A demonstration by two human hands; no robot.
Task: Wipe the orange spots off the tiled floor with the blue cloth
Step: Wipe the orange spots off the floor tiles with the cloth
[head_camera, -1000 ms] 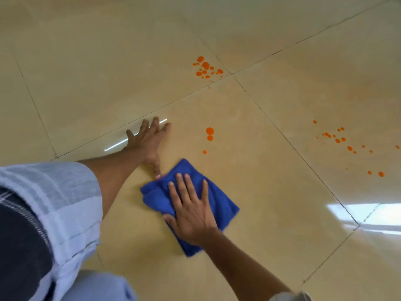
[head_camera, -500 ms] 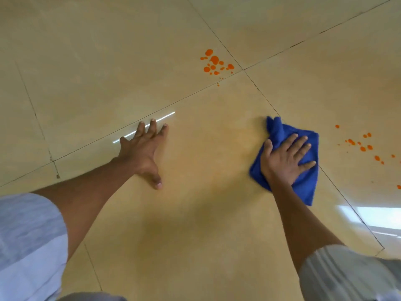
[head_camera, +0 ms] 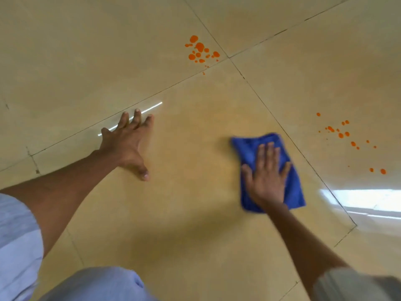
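My right hand (head_camera: 265, 177) lies flat on the blue cloth (head_camera: 293, 190), pressing it against the beige tiled floor (head_camera: 191, 213) right of centre. The cloth is folded and slightly blurred. My left hand (head_camera: 128, 144) rests palm down on the floor to the left, fingers spread, holding nothing. A cluster of orange spots (head_camera: 200, 51) sits on the far tile near a grout crossing. A second scatter of smaller orange spots (head_camera: 345, 135) lies on the tile to the right of the cloth, beyond a grout line.
Dark grout lines (head_camera: 260, 96) divide the large glossy tiles. A bright window reflection (head_camera: 364, 200) shines on the floor at the right. My knee in light blue fabric (head_camera: 97, 285) fills the bottom edge.
My right hand swept the cloth from near my left hand rightward over the spots on the middle tile, which are gone, then drew it slightly back towards me. My left hand stayed put.
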